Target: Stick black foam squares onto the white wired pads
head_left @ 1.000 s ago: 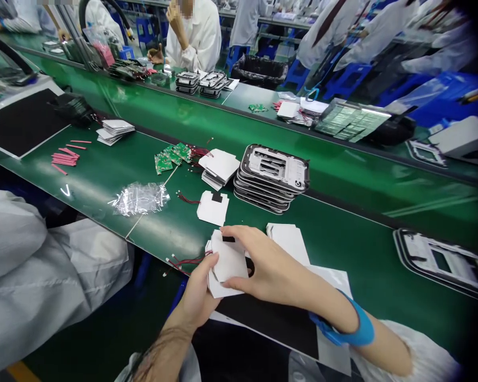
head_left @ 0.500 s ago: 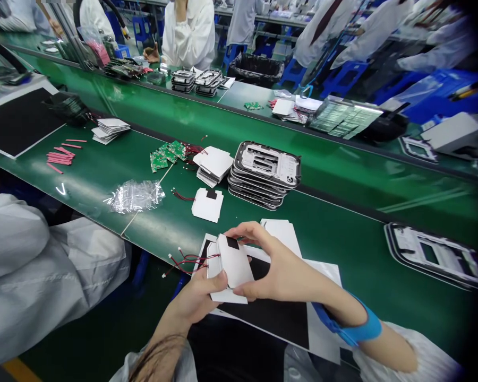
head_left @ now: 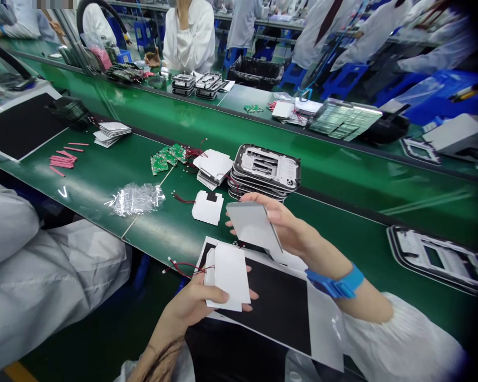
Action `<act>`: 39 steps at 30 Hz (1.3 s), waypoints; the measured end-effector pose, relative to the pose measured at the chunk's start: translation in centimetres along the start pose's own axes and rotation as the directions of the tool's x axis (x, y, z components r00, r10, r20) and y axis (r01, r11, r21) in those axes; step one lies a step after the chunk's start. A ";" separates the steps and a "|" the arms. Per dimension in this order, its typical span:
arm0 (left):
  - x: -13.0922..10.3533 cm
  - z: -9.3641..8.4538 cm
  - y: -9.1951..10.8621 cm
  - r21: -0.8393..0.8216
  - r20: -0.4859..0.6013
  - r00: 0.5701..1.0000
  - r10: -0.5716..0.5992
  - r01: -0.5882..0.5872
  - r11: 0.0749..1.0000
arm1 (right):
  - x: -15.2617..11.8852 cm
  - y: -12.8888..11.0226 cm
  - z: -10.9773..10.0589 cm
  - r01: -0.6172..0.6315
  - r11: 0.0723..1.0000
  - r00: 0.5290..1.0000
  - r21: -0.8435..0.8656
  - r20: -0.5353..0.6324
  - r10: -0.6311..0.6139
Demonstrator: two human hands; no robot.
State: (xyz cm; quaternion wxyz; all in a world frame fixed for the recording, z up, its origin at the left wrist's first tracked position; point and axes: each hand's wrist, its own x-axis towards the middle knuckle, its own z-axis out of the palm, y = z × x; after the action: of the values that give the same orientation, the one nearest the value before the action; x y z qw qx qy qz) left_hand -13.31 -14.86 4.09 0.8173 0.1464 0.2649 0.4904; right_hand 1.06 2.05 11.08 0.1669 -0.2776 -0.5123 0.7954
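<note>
In my left hand [head_left: 213, 300] is a small stack of thin white panels [head_left: 231, 273], the thumb on top and fingertips showing beyond the right edge. Red and black wires [head_left: 183, 265] with small white plugs trail from it to the left. My right hand [head_left: 281, 220] grips a single thin panel [head_left: 252, 225] by its right side, raised and tilted, its greyish face towards me. A black sheet with a white border [head_left: 279, 297] lies under both hands. Just beyond, on the bench, is one white panel with a black patch [head_left: 207, 208] and its own wires.
Piled grey-and-black frames [head_left: 266, 167] stand beside a stack of white panels [head_left: 213, 165]. Green circuit boards [head_left: 167, 158], clear plastic pieces [head_left: 137, 199] and pink strips [head_left: 66, 159] lie leftward. A single frame [head_left: 434, 260] is at right; a co-worker's sleeve [head_left: 63, 276] is at left.
My right hand has lifted a panel off the stack and moved it up and right, turning it over so the black patch no longer shows. My left hand stays with the remaining panels.
</note>
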 end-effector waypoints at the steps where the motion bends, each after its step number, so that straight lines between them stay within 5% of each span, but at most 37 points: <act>1: -0.1 -0.2 0.1 -0.007 -0.002 1.000 0.009 -0.009 1.000 | 0.5 0.1 -0.2 -0.008 1.000 1.000 0.030 0.010 0.007; 4: -0.5 -0.8 0.1 -0.025 -0.021 0.999 0.046 -0.046 0.999 | 2.6 0.8 -0.6 0.084 0.979 0.996 -0.183 0.002 -0.085; 9: -0.8 -1.3 0.3 -0.111 -0.080 0.995 0.057 -0.066 0.992 | 7.2 2.8 0.6 0.200 0.635 0.940 -0.746 -0.036 -0.338; 16: -1.7 -1.4 0.5 -0.129 -0.163 0.984 0.066 -0.088 0.988 | 10.0 4.0 1.5 0.255 0.206 0.929 -0.945 0.181 -0.322; 22: -1.8 -1.1 0.5 -0.151 -0.175 0.982 0.065 -0.092 0.984 | 9.7 4.2 1.0 0.246 0.054 0.945 -0.968 0.227 -0.235; 26: -1.1 0.3 0.7 -0.137 -0.229 0.973 0.031 -0.064 0.989 | 6.0 2.3 1.1 0.165 0.024 0.951 -0.986 0.152 -0.271; 30: 0.5 1.9 0.2 -0.043 -0.302 0.953 -0.032 0.020 0.999 | -3.4 1.6 -0.6 0.108 0.128 0.854 -0.986 0.026 -0.520; 34: 3.1 4.0 -1.8 -0.051 -0.298 0.948 -0.110 0.099 0.994 | -12.8 6.4 -3.6 -0.223 0.370 0.793 -0.902 -0.388 -0.469; 39: 7.2 7.1 -5.5 -0.153 -0.319 0.945 -0.070 0.022 0.988 | -16.3 13.0 -5.5 -0.277 0.414 0.787 -0.867 -0.452 -0.420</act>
State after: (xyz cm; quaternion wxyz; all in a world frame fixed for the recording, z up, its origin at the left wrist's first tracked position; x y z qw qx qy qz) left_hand -2.51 -11.05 5.04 0.7826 -0.0031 0.3618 0.5066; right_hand 17.59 -8.39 1.96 0.1818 -0.5390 -0.7854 0.2439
